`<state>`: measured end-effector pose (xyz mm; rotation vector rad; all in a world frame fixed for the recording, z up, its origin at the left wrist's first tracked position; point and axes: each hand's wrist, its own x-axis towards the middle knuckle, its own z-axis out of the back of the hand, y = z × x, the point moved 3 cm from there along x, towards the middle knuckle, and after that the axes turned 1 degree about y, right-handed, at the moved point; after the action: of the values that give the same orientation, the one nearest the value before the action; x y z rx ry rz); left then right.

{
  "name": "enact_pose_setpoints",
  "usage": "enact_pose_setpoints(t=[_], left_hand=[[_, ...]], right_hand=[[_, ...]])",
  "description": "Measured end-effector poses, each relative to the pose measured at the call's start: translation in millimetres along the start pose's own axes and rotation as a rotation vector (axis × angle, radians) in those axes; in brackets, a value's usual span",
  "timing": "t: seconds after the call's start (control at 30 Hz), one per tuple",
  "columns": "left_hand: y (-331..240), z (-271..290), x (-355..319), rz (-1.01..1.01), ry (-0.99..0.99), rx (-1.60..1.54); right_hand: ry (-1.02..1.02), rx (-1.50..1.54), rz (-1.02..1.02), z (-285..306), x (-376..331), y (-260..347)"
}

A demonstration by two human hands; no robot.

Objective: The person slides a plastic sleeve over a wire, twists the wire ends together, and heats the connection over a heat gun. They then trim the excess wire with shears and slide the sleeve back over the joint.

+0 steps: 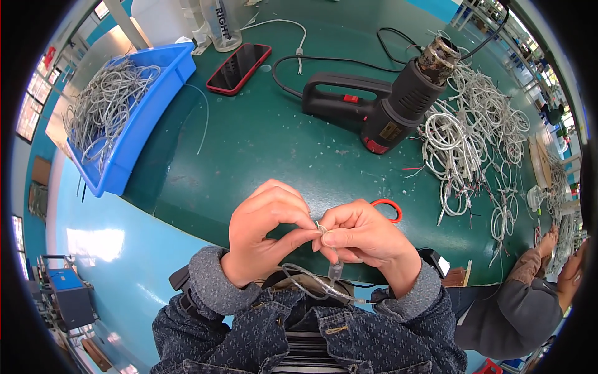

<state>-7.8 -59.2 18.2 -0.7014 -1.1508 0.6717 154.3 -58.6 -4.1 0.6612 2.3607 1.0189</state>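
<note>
Hands meet at 6 o'clock | left hand [265, 234] and right hand [361, 237] both pinch thin grey cable [317, 283] | keep fingertips close, cable taut, loop hanging free | heat gun [380, 103] at 1 o'clock

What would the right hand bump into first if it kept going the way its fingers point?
Probably the left hand: the right hand points left, fingertips already meeting it around a thin grey cable.

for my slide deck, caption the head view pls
Both hands pinch a thin grey cable above a green table, heat gun beyond.
</note>
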Motion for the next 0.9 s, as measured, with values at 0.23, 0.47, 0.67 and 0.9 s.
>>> enact_pose_setpoints(t=[0.23, 0.47, 0.67, 0.9], left_hand=[[-2, 1, 2, -0.043, 0.041, 0.049], [-2, -3, 3, -0.051, 0.055, 0.016], [-5, -6, 9, -0.117, 0.056, 0.018], [-10, 0, 13, -0.273, 0.145, 0.142]], right_hand=[[0.007, 0.003, 0.015, -1, -1, 0], [0.053, 0.086, 0.022, -1, -2, -4], [0.058, 0.143, 0.088, -3, -3, -4], [0.01, 0.053, 0.106, -5, -3, 0]])
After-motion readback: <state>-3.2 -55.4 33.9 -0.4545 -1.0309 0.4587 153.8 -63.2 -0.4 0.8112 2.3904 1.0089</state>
